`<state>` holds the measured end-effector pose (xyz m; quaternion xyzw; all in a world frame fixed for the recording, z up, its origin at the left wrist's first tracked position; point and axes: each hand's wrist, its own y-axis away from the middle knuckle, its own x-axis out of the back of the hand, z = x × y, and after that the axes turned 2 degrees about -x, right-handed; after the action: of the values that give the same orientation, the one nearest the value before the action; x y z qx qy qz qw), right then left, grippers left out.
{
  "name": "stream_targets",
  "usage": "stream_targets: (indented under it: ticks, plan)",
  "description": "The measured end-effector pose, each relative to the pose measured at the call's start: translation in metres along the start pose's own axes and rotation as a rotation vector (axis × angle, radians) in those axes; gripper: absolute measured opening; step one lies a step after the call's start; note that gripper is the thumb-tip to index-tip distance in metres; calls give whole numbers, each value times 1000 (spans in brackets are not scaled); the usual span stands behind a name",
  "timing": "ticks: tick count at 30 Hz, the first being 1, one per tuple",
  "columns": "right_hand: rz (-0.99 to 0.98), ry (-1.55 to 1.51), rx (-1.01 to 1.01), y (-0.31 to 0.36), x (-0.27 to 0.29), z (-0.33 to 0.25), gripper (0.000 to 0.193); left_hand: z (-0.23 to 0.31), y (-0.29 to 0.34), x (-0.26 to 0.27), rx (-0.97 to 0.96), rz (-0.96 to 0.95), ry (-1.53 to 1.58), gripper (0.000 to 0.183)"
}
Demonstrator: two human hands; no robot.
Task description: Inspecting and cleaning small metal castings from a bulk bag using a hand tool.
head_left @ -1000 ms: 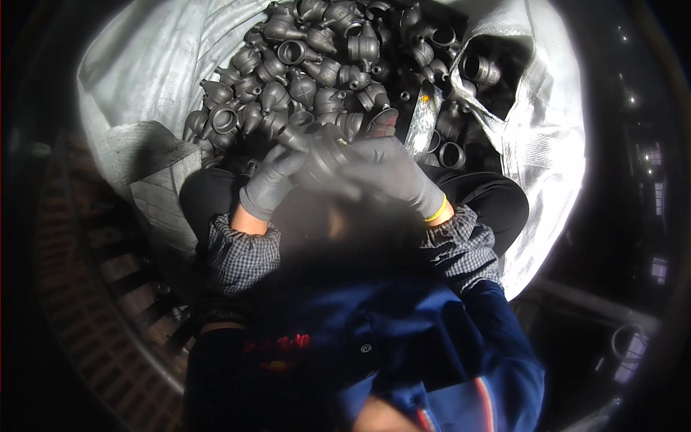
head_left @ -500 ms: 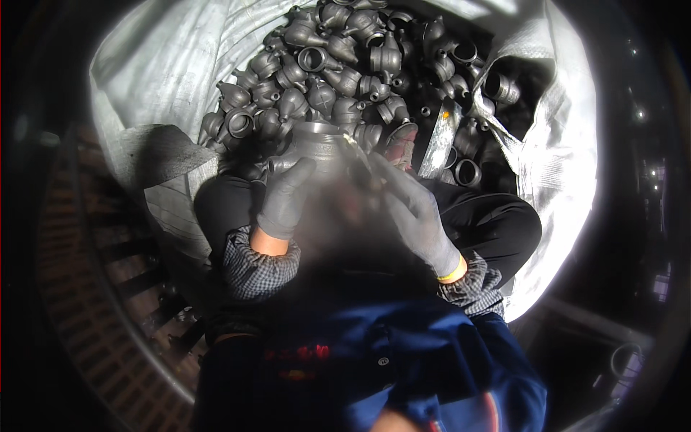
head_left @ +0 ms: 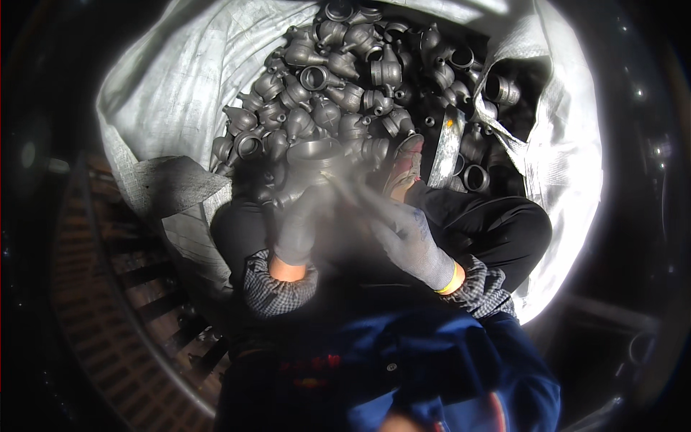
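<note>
A grey threaded metal pipe-fitting casting [head_left: 314,160] stands between my legs, its round open mouth up. My gloved left hand [head_left: 299,232] is closed on its near left side. On the right, my other gloved hand [head_left: 410,241] reaches toward the same casting with its fingers bent together. A slim pale thing [head_left: 335,180] runs from those fingers to the casting's side; blur hides what kind it is. Haze also smears the space between the two hands and the casting's lower part.
Many similar grey castings [head_left: 325,114] lie heaped beyond my hands, inside a large white woven bag [head_left: 187,79]. A flat metal strip [head_left: 446,150] leans right of my reddish shoe [head_left: 407,163]. Brown slatted surface [head_left: 93,288] curves along the left.
The view has shifted, so the scene sits slightly lower and further right. My right hand's fingers are nearer my left hand. The casting stays in my left hand.
</note>
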<state>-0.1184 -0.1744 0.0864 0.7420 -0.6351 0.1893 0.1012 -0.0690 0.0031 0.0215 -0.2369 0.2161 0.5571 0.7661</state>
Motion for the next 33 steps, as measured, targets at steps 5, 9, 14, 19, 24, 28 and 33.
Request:
stream_targets:
  ticks: [5,9,14,19,24,28,33]
  plan:
    - [10,4,7,-2,-3,-1,45,4,0,-6,-2,-16,1,28]
    - [27,24,46,-2,-6,0,45,5,-1,-9,-18,-15,-23,28]
    - [24,114,82,-2,-10,4,44,6,-2,-12,-42,23,-75,28]
    - [-17,123,35,-1,-5,1,42,9,-2,-14,2,-12,12,29]
    - [25,-7,31,0,1,4,40,7,0,-10,62,12,76,30]
    - [-24,46,-17,0,7,4,47,4,1,-5,125,54,99,30]
    - [-50,250,26,-2,8,7,52,3,0,-7,76,99,32,28]
